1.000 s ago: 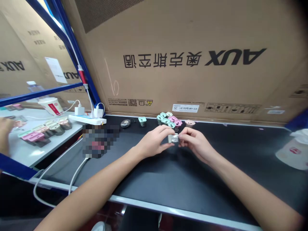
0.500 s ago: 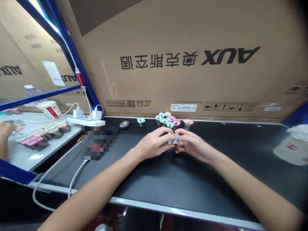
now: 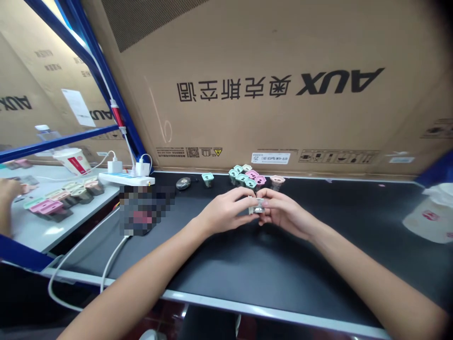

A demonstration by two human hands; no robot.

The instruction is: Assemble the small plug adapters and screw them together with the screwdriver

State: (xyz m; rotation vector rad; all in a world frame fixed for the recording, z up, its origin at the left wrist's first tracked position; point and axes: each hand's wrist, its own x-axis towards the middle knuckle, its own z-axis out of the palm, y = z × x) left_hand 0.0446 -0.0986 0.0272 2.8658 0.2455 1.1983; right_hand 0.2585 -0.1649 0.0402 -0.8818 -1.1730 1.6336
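Both my hands meet over the black table top [image 3: 269, 269], pinching one small grey and white plug part [image 3: 256, 207] between them. My left hand [image 3: 226, 211] grips it from the left with thumb and fingers closed. My right hand [image 3: 283, 212] holds its right side, fingers curled round it. Just behind the hands lies a cluster of several small green and pink plug pieces [image 3: 247, 175], with a single green one [image 3: 207, 178] to the left and a pink one [image 3: 276, 180] to the right.
A huge cardboard box [image 3: 283, 85] walls off the back. A white power strip [image 3: 125, 178] with chargers and cables sits at the left, by a dark oval object [image 3: 183, 182]. A white paper cup [image 3: 430, 215] lies right. Another person's hand [image 3: 7, 193] works at the neighbouring bench.
My hands have closed in tighter on the small part and shifted slightly; the right hand's fingers now wrap more of it. The view has tilted a little.
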